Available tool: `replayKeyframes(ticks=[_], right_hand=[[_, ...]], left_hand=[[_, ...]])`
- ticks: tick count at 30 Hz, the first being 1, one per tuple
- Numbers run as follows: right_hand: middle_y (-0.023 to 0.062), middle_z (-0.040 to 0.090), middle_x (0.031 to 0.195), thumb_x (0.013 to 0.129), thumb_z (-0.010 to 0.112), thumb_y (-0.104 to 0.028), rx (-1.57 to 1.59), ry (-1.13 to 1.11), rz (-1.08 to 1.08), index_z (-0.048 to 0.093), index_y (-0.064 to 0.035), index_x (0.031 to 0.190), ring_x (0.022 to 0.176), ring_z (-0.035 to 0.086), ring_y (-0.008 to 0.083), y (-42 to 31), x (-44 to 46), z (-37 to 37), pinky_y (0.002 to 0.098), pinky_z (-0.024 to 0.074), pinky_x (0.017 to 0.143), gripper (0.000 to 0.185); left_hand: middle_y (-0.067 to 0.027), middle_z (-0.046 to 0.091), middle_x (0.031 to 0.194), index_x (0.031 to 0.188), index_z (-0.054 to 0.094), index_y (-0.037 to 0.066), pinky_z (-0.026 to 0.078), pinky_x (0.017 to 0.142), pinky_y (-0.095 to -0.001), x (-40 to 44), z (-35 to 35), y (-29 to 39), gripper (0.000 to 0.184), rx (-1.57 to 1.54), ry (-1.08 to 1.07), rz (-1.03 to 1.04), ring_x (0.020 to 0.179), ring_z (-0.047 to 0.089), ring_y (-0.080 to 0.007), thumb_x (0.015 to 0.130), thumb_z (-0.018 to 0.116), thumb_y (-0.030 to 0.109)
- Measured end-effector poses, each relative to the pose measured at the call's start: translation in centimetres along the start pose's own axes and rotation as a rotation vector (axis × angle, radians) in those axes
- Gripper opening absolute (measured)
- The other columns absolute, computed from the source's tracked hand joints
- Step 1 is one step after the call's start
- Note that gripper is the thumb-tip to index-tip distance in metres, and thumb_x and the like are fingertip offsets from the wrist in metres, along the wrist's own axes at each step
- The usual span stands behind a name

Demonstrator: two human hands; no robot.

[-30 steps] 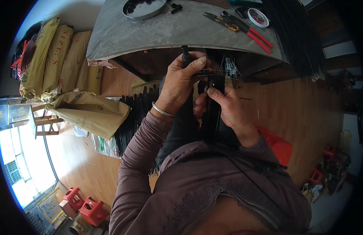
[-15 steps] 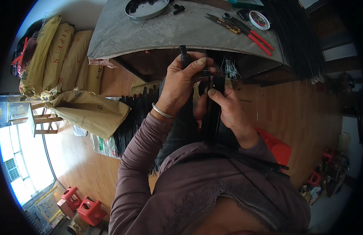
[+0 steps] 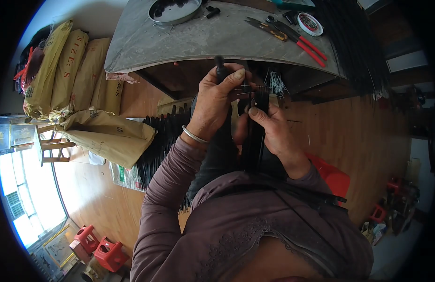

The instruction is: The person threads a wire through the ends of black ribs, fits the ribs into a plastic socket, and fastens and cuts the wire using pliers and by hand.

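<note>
My left hand, with a silver bangle at the wrist, is closed round a black knobbed handle that sticks up past the knuckles. Its thumb and forefinger press together near several thin wire-like pins that run across to the right. Lower down, my right hand is closed, its thumb and fingers pinching a long thin black rod. Dark material hangs below it over my lap. A tangle of pale thin wires lies just beyond the fingers. What the fingertips grip exactly is partly hidden.
A grey worktable stands ahead, with a round metal tray, scissors, red-handled pliers and a small white dish. Long black strands hang at its right. Sacks and black rods are left.
The top of the black handle has shifted slightly and now looks blurred. Both hands keep almost the same place and grip.
</note>
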State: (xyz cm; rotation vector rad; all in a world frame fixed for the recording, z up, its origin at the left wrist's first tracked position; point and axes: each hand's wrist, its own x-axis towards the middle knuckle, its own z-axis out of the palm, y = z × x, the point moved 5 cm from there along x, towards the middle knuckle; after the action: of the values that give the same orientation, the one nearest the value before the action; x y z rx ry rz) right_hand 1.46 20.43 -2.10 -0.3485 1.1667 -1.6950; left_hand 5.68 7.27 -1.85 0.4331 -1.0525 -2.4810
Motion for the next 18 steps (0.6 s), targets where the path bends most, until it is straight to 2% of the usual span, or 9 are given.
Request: replayKeyframes(ticks=[18], right_hand=[[0.0102, 0.064, 0.076, 0.094, 0.057, -0.021, -0.027, -0.002, -0.032, 0.059, -0.0028, 0.100, 0.065, 0.065, 0.0196, 0.08, 0.25, 0.10, 0.0310, 0.0547, 0.060, 0.019]], left_hand=[[-0.0149, 0.065, 0.103, 0.107, 0.058, 0.003, 0.056, 0.077, -0.0366, -0.27, 0.24, 0.65, 0.018, 0.029, 0.017, 0.039, 0.088, 0.066, -0.0231, 0.090, 0.060, 0.011]])
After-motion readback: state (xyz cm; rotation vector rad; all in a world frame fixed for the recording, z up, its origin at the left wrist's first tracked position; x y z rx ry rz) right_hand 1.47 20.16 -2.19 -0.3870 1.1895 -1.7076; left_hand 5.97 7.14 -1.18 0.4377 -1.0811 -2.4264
